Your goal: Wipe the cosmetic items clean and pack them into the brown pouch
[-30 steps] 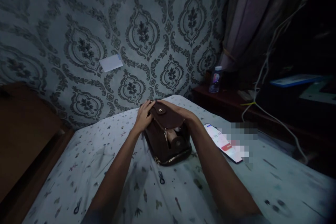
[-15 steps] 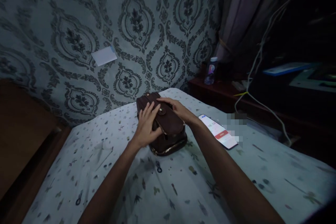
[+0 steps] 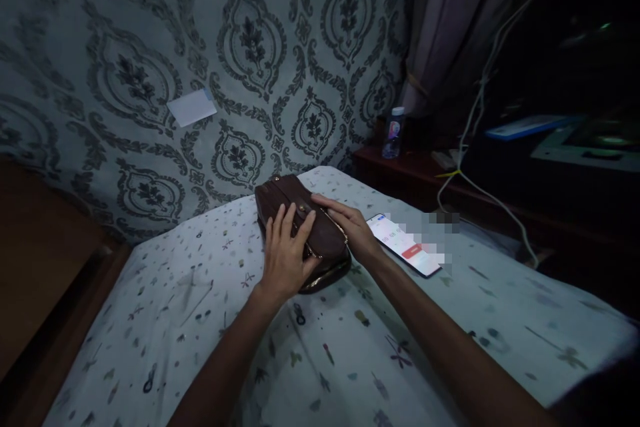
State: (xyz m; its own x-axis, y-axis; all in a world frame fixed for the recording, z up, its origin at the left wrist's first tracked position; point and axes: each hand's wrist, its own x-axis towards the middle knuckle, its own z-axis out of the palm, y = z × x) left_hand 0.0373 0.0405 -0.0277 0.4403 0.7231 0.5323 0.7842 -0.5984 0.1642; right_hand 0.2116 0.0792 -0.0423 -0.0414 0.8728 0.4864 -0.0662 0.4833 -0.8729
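Note:
A dark brown bag (image 3: 283, 195) with gold zips and a round clasp lies on a white patterned sheet (image 3: 210, 360). My left hand (image 3: 287, 253) rests on its near left side and top, the fingers spread apart. Along the bag's right edge lies my right hand (image 3: 353, 230), its fingers stretched out against the side. The bag's flap is down over the top. A lit phone (image 3: 410, 250) lies face up just right of my right hand, partly blurred out.
A bottle (image 3: 393, 133) stands on a dark red table (image 3: 370, 157) at the back right. White cables (image 3: 483, 100) hang at the right. A white card (image 3: 192, 108) is on the patterned wall. A brown wooden board (image 3: 40, 247) is at the left.
My left hand has slid toward the near end of the bag, and my right hand has moved down its right edge. The view has shifted slightly.

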